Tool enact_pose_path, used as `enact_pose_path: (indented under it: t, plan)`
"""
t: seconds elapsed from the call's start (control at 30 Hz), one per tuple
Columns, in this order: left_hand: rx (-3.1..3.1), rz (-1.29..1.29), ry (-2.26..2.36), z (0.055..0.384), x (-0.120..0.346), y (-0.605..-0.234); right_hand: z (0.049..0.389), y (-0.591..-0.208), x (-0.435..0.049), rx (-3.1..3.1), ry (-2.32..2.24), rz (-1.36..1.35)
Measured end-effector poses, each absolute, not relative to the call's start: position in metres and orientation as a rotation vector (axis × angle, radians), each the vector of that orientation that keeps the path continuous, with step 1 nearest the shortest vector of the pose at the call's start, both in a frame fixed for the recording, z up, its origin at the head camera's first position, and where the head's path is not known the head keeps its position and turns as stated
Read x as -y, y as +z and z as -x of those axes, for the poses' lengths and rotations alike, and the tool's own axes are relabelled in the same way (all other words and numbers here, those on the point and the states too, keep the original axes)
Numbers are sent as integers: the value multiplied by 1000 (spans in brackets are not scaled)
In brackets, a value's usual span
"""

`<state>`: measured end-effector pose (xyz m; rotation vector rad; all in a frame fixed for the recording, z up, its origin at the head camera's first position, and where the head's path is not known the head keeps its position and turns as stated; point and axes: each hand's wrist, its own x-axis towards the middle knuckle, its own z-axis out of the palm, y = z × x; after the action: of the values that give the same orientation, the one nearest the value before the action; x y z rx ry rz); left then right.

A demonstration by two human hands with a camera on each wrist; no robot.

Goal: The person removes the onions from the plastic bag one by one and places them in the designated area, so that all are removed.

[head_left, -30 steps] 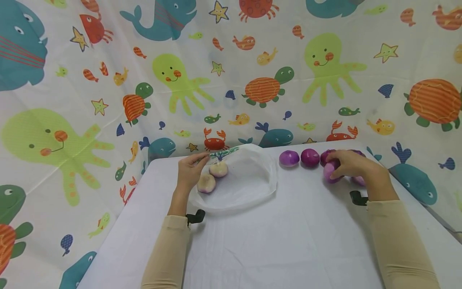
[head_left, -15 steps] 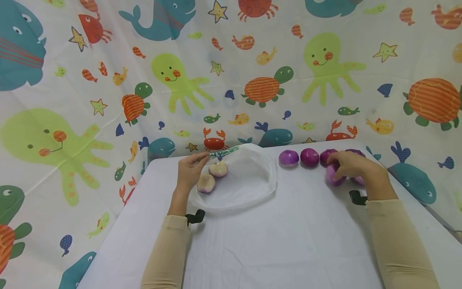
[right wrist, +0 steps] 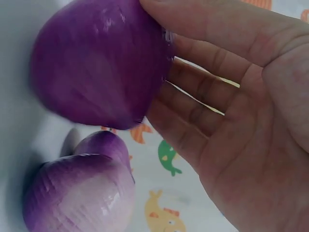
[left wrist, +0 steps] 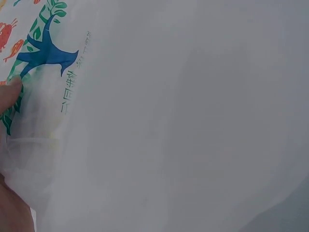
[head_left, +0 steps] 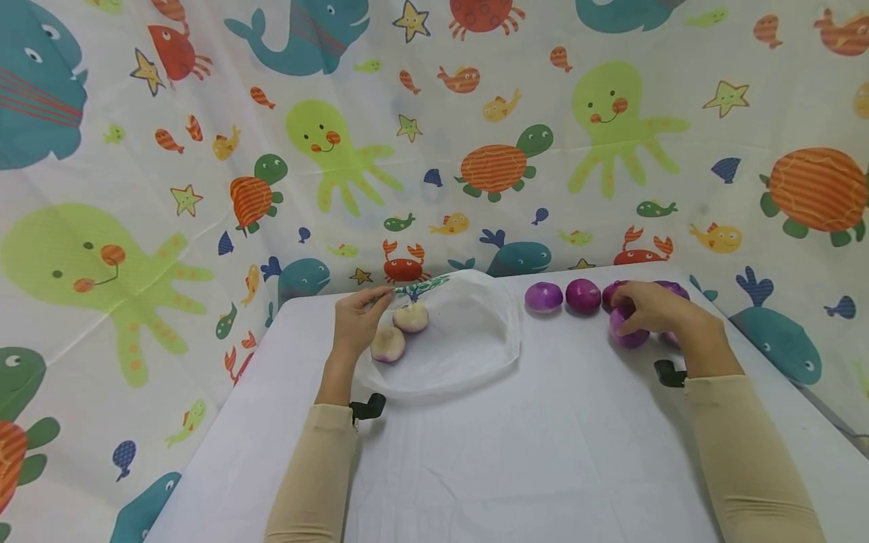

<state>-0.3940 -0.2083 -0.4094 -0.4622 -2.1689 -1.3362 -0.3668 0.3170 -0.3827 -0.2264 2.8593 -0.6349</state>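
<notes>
My left hand [head_left: 358, 320] pinches the rim of a white plastic bag [head_left: 468, 343] with a green and blue print, at the left of the table. In the left wrist view, the pale bag [left wrist: 169, 121] fills most of the picture, with my thumb [left wrist: 10, 94] at its edge. Two round whitish vegetables [head_left: 388, 345] with purplish undersides sit in the bag's mouth. At the right, my right hand [head_left: 661, 313] grips a purple onion [right wrist: 101, 63] between thumb and fingers. Below it in the right wrist view is a paler purple-and-white onion [right wrist: 79, 195].
Along the table's back right edge stand several more purple onions, among them a lilac one [head_left: 544, 298] and a dark one [head_left: 583, 297]. My right hand partly hides others. A curtain [head_left: 434, 136] printed with sea animals hangs behind the white tabletop [head_left: 529, 467].
The onion in my right hand has turned and shifted slightly, and my right forearm has moved a little to the left. My left hand and the bag stay as they were.
</notes>
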Motion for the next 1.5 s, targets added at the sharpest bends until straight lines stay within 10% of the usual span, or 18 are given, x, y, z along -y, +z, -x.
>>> enact_pose_path:
  t: [1.5]
  plan:
    - [2144,496,-1336,396,212,-412,366,-382,-329,-2853,-608,167]
